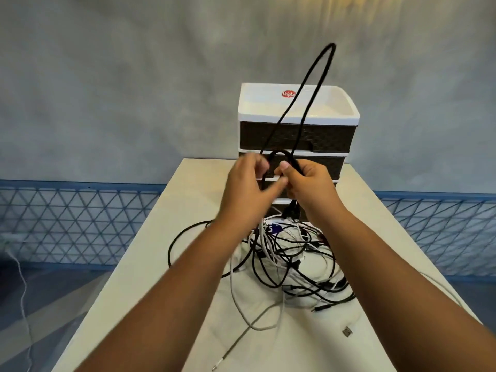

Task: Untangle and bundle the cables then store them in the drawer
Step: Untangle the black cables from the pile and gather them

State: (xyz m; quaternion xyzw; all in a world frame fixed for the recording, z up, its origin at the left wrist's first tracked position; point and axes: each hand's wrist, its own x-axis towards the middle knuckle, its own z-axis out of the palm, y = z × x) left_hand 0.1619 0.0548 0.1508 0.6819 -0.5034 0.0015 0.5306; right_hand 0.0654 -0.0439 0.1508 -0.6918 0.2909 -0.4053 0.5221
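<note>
A thick black cable (pixel 311 84) rises in a tall loop above my hands, in front of the drawer unit. My left hand (pixel 247 189) and my right hand (pixel 306 181) are raised together over the table, both closed on this cable, with a small loop arching between them. Its lower end hangs down from my right hand. Below my forearms lies a tangled pile of black and white cables (pixel 290 261). The drawer unit (pixel 298 130) stands at the table's far end, white-framed with dark woven drawer fronts, all shut as far as I can see.
The white table (pixel 166 277) runs away from me. A loose USB plug (pixel 347 331) lies near the right front, a thin grey cable with a jack plug (pixel 230 350) at the front. A blue mesh fence (pixel 80 221) runs behind. A white cord (pixel 22 291) hangs at the left.
</note>
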